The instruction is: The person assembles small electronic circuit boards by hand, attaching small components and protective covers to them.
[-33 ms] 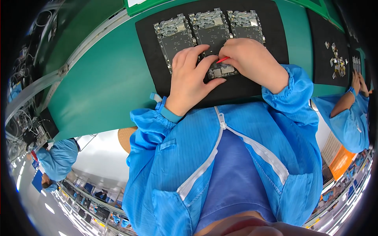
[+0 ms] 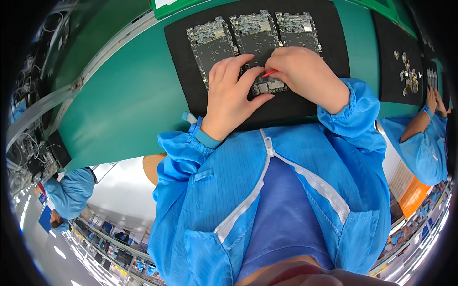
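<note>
Three green-grey circuit boards lie side by side on a black mat [image 2: 183,62]: a left board [image 2: 210,43], a middle board [image 2: 255,35] and a right board [image 2: 298,31]. My left hand [image 2: 231,97] rests on the lower part of the middle board, with fingers and thumb holding it down. My right hand [image 2: 307,74] is closed on a thin red tool [image 2: 270,73]. The tool's tip points at the lower end of the middle board, between my two hands. Both hands hide much of that board.
The mat lies on a green bench [image 2: 119,100]. A second black mat [image 2: 389,81] at the right carries several small metal parts [image 2: 408,71]. A co-worker's hands [image 2: 435,101] in blue sleeves work at the far right. Another person in blue [image 2: 71,190] is at the lower left.
</note>
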Demonstrator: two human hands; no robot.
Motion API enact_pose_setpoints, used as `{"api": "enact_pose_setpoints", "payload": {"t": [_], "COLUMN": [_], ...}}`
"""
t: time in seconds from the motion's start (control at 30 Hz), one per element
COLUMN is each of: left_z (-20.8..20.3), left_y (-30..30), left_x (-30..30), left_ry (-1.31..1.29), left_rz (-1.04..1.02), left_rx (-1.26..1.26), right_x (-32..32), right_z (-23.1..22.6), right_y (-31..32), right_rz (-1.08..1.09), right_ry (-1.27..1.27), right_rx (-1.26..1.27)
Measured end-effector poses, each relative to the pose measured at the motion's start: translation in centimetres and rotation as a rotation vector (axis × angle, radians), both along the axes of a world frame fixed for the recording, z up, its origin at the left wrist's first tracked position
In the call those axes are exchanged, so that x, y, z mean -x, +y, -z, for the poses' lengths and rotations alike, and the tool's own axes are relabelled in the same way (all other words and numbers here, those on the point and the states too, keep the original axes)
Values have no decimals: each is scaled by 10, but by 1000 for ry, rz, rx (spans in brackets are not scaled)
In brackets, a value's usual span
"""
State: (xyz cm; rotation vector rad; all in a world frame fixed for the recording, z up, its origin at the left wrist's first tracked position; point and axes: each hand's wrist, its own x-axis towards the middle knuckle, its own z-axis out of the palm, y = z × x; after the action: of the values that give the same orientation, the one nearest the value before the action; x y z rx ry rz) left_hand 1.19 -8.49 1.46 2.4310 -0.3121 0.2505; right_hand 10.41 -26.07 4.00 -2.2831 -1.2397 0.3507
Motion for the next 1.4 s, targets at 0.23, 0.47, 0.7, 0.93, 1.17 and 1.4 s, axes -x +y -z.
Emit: {"api": "enact_pose_setpoints", "payload": {"t": [0.23, 0.47, 0.7, 0.93, 1.17, 1.4], "left_z": [2, -4, -11, -3, -10, -16], "left_y": [-3, 3, 23, 25, 17, 12], "left_x": [2, -1, -7, -9, -13, -7], "left_ry": [-31, 74, 90, 29, 48, 69], "left_rz": [-23, 121, 263, 243, 258, 243], "left_rx": [-14, 49, -94, -160, -155, -196], "right_x": [5, 3, 17, 29, 26, -38], "right_z": [-8, -9, -9, -12, -12, 15], "right_y": [0, -13, -21, -19, -27, -125], "right_rz": [11, -20, 84, 5, 93, 764], "right_ry": [13, 109, -101, -237, -79, -89], "right_rx": [120, -114, 38, 56, -55, -214]}}
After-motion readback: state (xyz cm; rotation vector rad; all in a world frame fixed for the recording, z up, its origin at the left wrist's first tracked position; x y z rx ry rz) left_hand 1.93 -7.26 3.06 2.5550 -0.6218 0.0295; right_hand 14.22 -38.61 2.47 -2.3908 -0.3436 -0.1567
